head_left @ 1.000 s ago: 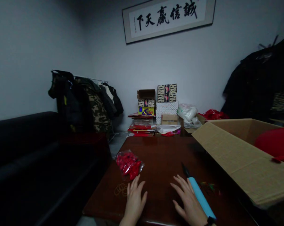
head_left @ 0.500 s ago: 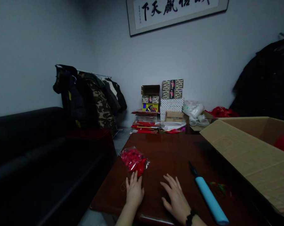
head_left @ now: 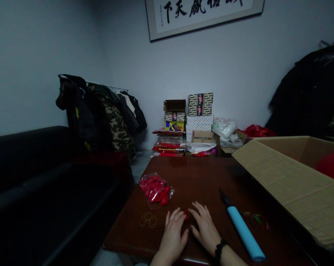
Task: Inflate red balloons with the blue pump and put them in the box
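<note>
Prob. office w/ storage use: blk sofa point(head_left: 31, 146), hung coats point(head_left: 115, 123), framed calligraphy point(head_left: 207, 16), boxes point(head_left: 200, 105) stacked at bk.

The table point(head_left: 200, 173) stands between the sofa point(head_left: 31, 184) on the left and a box point(head_left: 288, 188) on the right. On it, a bag point(head_left: 155, 189) lies behind rubber bands point(head_left: 148, 220); right of these, a half-hidden item point(head_left: 186, 215) sits between the left hand point(head_left: 174, 231) and right hand point(head_left: 206, 227), with a pump point(head_left: 244, 232) further right. Stacked cartons point(head_left: 200, 104) stand behind the table.
</note>
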{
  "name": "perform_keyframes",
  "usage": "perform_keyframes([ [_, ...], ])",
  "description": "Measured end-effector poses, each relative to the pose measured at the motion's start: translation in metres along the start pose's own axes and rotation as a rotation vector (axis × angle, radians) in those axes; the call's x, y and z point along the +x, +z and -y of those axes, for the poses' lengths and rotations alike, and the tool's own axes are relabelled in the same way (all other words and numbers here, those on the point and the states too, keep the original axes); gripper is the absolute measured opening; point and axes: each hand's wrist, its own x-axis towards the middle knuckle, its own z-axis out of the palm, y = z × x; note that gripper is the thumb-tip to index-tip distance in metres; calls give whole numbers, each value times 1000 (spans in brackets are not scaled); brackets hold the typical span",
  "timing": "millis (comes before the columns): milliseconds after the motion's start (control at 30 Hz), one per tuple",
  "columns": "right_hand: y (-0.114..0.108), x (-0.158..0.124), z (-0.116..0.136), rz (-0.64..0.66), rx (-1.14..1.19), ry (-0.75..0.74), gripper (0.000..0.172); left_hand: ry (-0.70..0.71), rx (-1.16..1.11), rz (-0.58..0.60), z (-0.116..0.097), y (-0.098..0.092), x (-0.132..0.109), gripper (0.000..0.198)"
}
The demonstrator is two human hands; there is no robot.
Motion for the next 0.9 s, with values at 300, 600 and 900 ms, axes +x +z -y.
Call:
perform_keyframes([
  [300,-25,-8,-10,-2,67,75,19,-31,-536,-37,-12,-13,21,22],
  [600,-20,-29,-32,-8,-16,234,26,-306,-56,30,-8,18,28,33],
  [900,-41,-61,-63,-69,-81,283,22,-287,28,51,-33,50,11,15],
])
